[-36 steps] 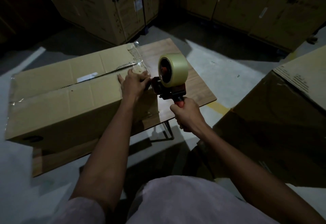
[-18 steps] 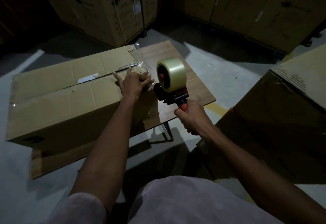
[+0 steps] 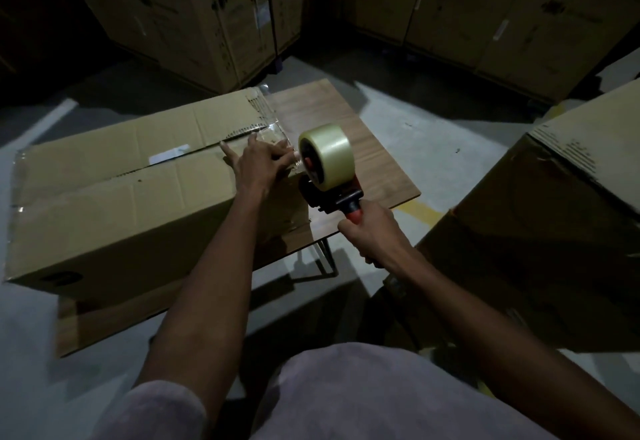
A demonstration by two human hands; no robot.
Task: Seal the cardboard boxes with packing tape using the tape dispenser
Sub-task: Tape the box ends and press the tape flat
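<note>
Stacked cartons (image 3: 194, 13) lined the dim back wall, and a big dark carton (image 3: 540, 242) stood at the right, near the bench. The bench (image 3: 349, 127), a low wood-grain top on thin metal legs, carried the box (image 3: 114, 204), which lay lengthwise with its flaps closed and its centre seam running toward the right end; clear tape (image 3: 268, 124) already wrapped that end's far corner. The left arm reached forward, nearly straight, and the left hand (image 3: 261, 165) lay palm down on the box's top at its right end, fingers straight and loosely fanned, the index pointing back along the seam while the others pressed toward the edge. The right arm stretched out beside it with the wrist slightly bent, and the right hand (image 3: 374, 233) gripped the red handle of the dispenser (image 3: 327, 179), fingers curled tightly round it. The dispenser was held just off the box's right end, its head against the upper edge right beside the left fingertips, with the pale roll (image 3: 329, 155) tilted upward.
</note>
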